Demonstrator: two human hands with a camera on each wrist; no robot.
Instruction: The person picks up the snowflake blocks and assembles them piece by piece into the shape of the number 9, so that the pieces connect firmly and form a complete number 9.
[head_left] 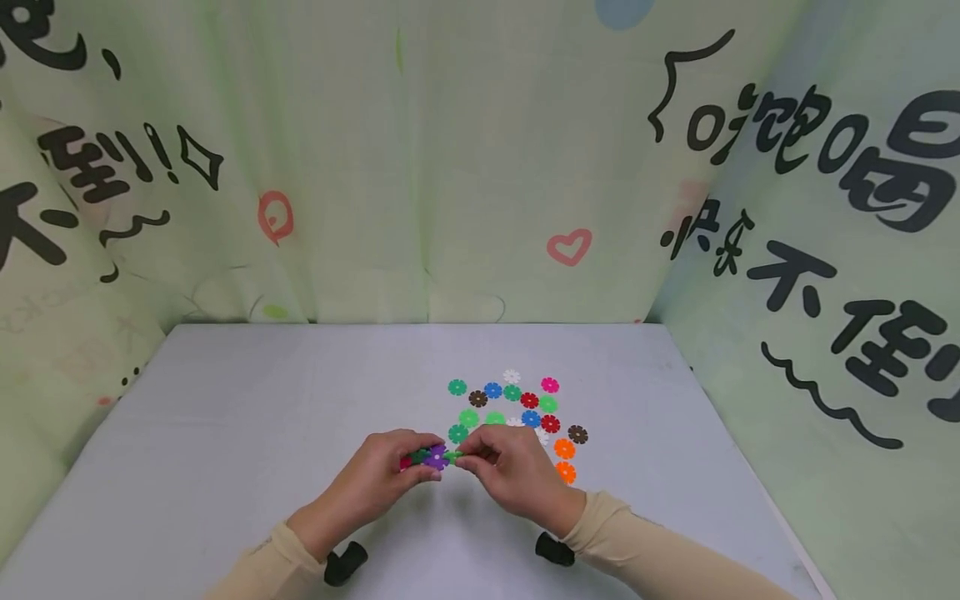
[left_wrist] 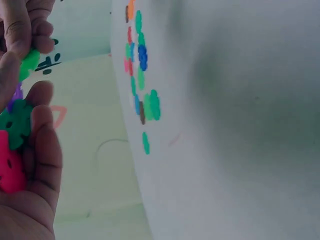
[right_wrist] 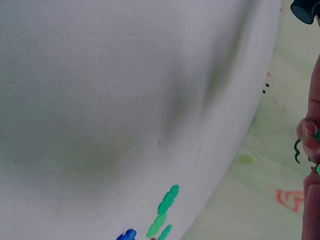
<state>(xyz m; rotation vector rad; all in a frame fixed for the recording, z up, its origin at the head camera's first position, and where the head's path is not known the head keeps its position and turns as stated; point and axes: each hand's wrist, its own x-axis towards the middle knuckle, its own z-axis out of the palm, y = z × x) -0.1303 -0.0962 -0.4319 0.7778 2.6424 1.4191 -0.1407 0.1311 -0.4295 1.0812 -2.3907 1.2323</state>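
Note:
My left hand (head_left: 367, 475) grips a short chain of notched, flower-shaped plastic discs. In the left wrist view it includes a pink disc (left_wrist: 11, 167), a dark green disc (left_wrist: 16, 122) and a purple disc (left_wrist: 18, 95). At the chain's right end my right hand (head_left: 525, 471) pinches a light green disc (head_left: 453, 457) between thumb and fingers. That disc touches or lies close to the purple one; whether they are locked together cannot be told. Both hands are above the white table (head_left: 247, 417). Fingers hide part of the chain, and the right wrist view catches only fingertips and slivers of green.
Loose discs lie spread beyond and beside the right hand, including a pink disc (head_left: 550, 385), a brown disc (head_left: 577, 434) and an orange disc (head_left: 566, 472). Some are partly covered by that hand. Printed curtains (head_left: 480, 167) surround the table's back and sides.

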